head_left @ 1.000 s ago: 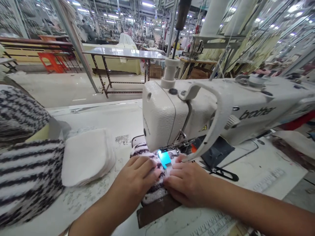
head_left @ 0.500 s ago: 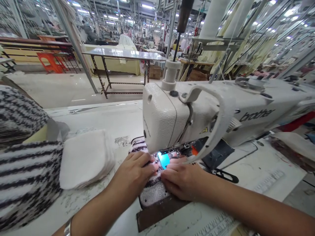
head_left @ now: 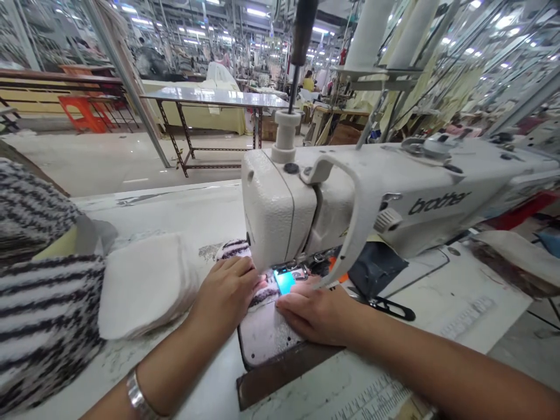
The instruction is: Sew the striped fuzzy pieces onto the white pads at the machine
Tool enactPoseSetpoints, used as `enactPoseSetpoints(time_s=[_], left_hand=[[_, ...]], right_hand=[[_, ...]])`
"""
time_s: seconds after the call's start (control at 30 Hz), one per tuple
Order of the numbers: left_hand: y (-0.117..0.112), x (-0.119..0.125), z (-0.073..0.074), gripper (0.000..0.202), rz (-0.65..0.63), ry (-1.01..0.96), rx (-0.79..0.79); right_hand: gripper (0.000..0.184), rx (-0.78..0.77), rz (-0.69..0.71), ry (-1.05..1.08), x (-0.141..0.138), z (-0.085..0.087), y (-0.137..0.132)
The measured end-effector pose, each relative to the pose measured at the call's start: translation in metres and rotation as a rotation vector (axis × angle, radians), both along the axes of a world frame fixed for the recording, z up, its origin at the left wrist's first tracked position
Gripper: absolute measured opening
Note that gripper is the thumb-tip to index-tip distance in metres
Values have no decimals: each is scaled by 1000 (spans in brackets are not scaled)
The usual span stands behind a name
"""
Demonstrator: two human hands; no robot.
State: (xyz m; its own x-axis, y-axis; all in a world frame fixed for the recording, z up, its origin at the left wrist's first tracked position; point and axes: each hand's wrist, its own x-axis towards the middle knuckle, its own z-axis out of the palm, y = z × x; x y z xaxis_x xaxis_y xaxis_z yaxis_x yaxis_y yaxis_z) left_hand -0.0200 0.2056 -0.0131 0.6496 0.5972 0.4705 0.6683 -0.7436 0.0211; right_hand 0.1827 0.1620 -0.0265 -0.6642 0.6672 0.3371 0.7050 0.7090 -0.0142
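At the needle of a white Brother sewing machine (head_left: 280,216), the left hand (head_left: 225,294) and right hand (head_left: 315,312) lie flat and open, gripping nothing, pressing down on striped terry fabric (head_left: 262,296) under the machine head, just beside a stack of white cloth pads (head_left: 146,286)

Pale polished floor (head_left: 87,160) throughout; steel-framed table (head_left: 205,96) stands beyond, orange stool (head_left: 82,114) near a railing (head_left: 39,73), strip lights (head_left: 258,10) overhead.

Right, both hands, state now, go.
Left hand: open, flat on the striped fabric, not gripping.
Right hand: open, flat at the fabric's edge, not gripping.
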Motion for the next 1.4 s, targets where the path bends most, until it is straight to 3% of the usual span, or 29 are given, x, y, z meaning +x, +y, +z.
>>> enactPoseSetpoints(time_s=[0.33, 0.83, 0.93, 1.03, 1.1, 1.17, 1.23, 1.3, 1.4], left_hand=[[8, 1, -3, 29, 63, -22, 31], [8, 2, -4, 12, 98, 21, -106], [-4, 3, 5, 14, 88, 46, -139], [-34, -3, 14, 21, 26, 68, -174], [-59, -11, 18, 18, -21, -97, -333], [-84, -19, 22, 23, 13, -471, -657], [-103, -24, 26, 28, 146, -908, -1029], [-116, -26, 28, 35, 272, -1229, -1305], [-126, -26, 33, 42, 301, -1468, -1454]], right_hand=[[18, -42, 4, 4, -1, 0, -1], [27, -52, 64, 73, -2, -4, 4], [28, -64, 72, 76, -3, 3, 2], [24, -101, 134, 148, 0, 17, -11], [23, -150, 165, 270, 3, 26, -26], [40, -272, 132, 424, 5, 31, -42], [69, -517, 79, 623, 5, 29, -56], [84, -816, 43, 844, 2, 24, -64], [87, -1078, 22, 1098, -4, 17, -69]])
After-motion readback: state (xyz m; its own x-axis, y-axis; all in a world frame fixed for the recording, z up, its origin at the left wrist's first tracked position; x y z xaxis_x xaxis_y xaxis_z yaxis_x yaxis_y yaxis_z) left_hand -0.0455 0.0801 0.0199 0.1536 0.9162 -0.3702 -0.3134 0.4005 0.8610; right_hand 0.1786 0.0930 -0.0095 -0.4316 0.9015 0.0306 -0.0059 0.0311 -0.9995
